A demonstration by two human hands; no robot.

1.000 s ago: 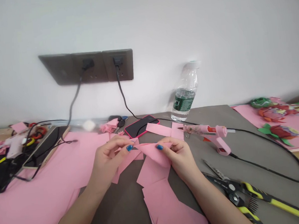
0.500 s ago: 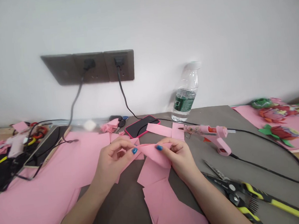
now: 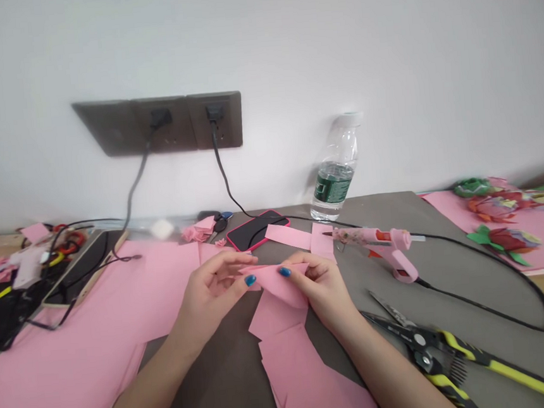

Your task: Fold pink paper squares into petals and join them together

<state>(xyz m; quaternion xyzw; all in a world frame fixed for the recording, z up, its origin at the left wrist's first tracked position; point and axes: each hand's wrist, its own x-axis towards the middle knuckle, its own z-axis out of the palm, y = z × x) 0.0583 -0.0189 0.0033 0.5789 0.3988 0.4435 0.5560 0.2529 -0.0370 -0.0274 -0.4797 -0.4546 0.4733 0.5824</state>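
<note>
A folded piece of pink paper (image 3: 279,281) is held up between my two hands over the grey tabletop. My right hand (image 3: 318,284) pinches its right part, with the blue-nailed thumb on the front face. At the paper's left corner, my left hand (image 3: 219,291) has its thumb against the edge and its fingers curled behind, partly hidden. Below the hands lies a row of overlapping pink paper squares (image 3: 300,366). A pink glue gun (image 3: 390,244) rests to the right of my right hand.
Yellow-and-black pliers (image 3: 427,343) lie at the right. Behind my hands are a phone (image 3: 258,229) and a water bottle (image 3: 334,179). Large pink sheets (image 3: 75,348) cover the left side. Paper flowers (image 3: 508,240) lie far right. Cords run from the wall sockets (image 3: 214,120).
My left thumb has slid slightly right along the paper's edge, and the left fingers have lifted and straightened a little. My right hand keeps its pinch. The view has shifted slightly.
</note>
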